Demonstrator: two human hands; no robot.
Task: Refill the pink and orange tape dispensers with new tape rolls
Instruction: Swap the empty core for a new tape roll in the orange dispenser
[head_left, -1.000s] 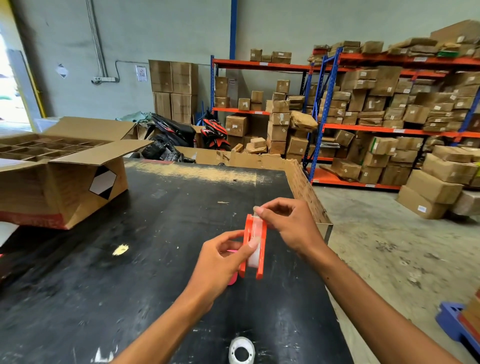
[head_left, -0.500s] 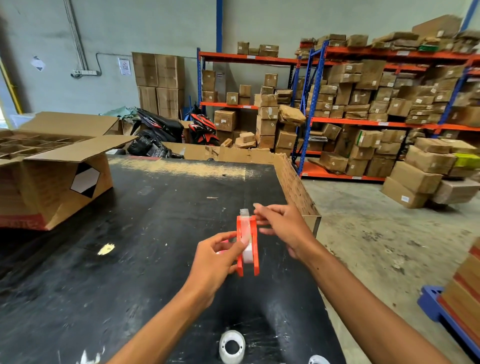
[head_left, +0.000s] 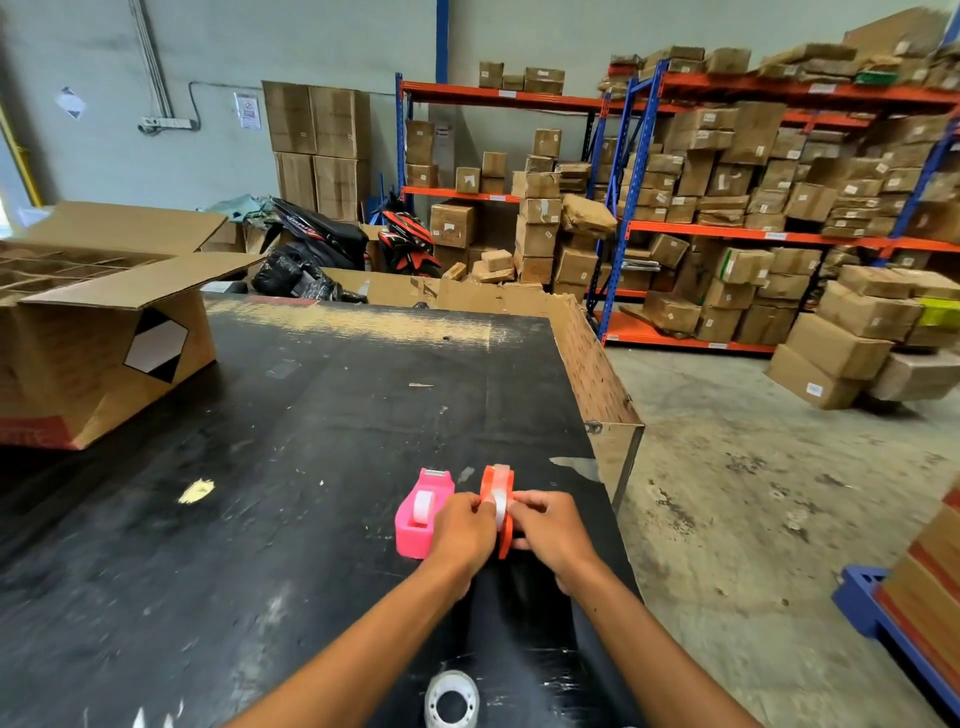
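Down onto the black table (head_left: 311, 519) has come the orange tape dispenser (head_left: 497, 486), which I was holding up in the air half a second ago; it now sits upright near the table's right edge, just beside the pink tape dispenser (head_left: 422, 514), which was mostly hidden behind my hand before. My left hand (head_left: 464, 532) pinches the orange dispenser from its left side, fingers closed on it, and my right hand (head_left: 553, 530) grips it from the right, so both hands clasp it with the clear tape roll (head_left: 500, 506) showing between them. A roll also sits in the pink one, which stands free of my hands. Close to me, at the table's near edge, lies a spare tape roll (head_left: 451, 699) flat on its side. An open cardboard box (head_left: 98, 343) rests far left
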